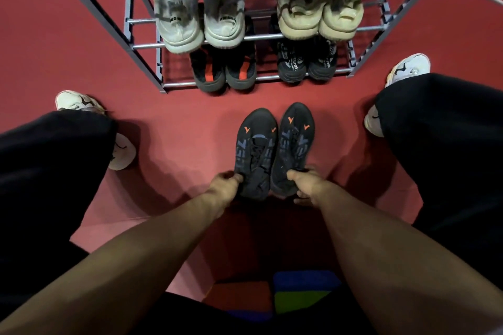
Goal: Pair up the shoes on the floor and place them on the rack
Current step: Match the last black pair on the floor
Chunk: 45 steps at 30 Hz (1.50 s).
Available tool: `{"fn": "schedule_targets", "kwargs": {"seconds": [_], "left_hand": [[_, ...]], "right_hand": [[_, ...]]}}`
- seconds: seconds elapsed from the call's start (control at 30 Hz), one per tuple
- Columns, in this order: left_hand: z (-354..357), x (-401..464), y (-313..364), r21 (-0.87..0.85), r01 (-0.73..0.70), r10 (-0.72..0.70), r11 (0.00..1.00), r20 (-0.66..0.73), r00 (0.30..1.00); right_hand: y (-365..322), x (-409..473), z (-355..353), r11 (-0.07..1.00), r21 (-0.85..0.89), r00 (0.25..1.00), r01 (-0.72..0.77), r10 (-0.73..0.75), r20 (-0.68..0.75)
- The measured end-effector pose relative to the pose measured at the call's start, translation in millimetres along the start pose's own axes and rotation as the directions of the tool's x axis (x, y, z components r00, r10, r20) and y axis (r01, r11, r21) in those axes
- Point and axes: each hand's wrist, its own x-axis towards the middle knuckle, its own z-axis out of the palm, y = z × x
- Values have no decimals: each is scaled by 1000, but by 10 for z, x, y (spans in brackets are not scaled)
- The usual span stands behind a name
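**dark pair held at the heels, rack straight ahead**

the left hand (224, 186) is clamped on the heel of the left shoe (255, 152); the right hand (307, 187) is clamped on the heel of the right shoe (294, 147). the two dark shoes lie side by side, touching, on the red floor (177, 130), long axes parallel, toes pointing away from the person toward the rack (128, 22). each hand is nearest its own shoe; the rack lies directly beyond the toes, so the coming move is judged a forward lift. counts: two shoes in the hands; four full pairs visible on the rack, two light above, two dark on the bottom tier, with more cut off at the top edge. no loose shoe shows on the floor.
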Motion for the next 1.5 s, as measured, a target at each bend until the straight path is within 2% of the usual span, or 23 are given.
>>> {"fn": "schedule_targets", "kwargs": {"seconds": [0.03, 0.13, 0.23, 0.4, 0.53, 0.67, 0.77, 0.87, 1.07, 1.23, 1.4, 1.5], "left_hand": [[-8, -17, 3, 23, 31, -32, 999, 29, 999], [-34, -20, -17, -58, 53, -42, 997, 183, 982], [-68, -16, 24, -77, 61, -41, 995, 246, 968], [-233, -210, 454, -195, 43, 6, 980, 245, 970], [-488, -624, 809, -264, -41, 113, 964, 263, 958], [-686, -1116, 991, -274, -167, 239, 947, 253, 938], [-809, -1532, 1039, -197, -241, 289, 950, 274, 917], [-888, -1926, 1091, -219, -319, 374, 922, 293, 880], [-991, -2662, 1427, -270, -525, 584, 807, 228, 779], [-1022, -3126, 2112, -261, -652, 700, 712, 206, 683], [-906, -3235, 3076, -257, -685, 727, 682, 132, 674], [-769, -3066, 3516, -248, -700, 734, 669, 72, 676]], "right_hand": [[16, -31, -56, 999, -12, 999, -35, 35, 31], [67, -136, -168, 993, -68, 986, -100, 108, 129], [-28, -260, -203, 994, -55, 980, -97, 105, 171], [-621, -712, -321, 998, 36, 989, 41, -46, 143], [-913, -1282, -455, 987, -8, 978, 158, -155, 140], [-963, -1842, -597, 955, 16, 950, 296, -296, 97], [-866, -2259, -727, 930, 106, 929, 351, -360, 84], [-761, -2669, -876, 889, 183, 893, 419, -440, 96], [-832, -3420, -1171, 767, 225, 781, 600, -623, 41], [-1326, -3851, -1513, 646, 214, 666, 733, -745, -31], [-2137, -4009, -1922, 593, 198, 620, 780, -774, -124], [-2582, -3883, -2065, 591, 116, 602, 799, -780, -170]]}}
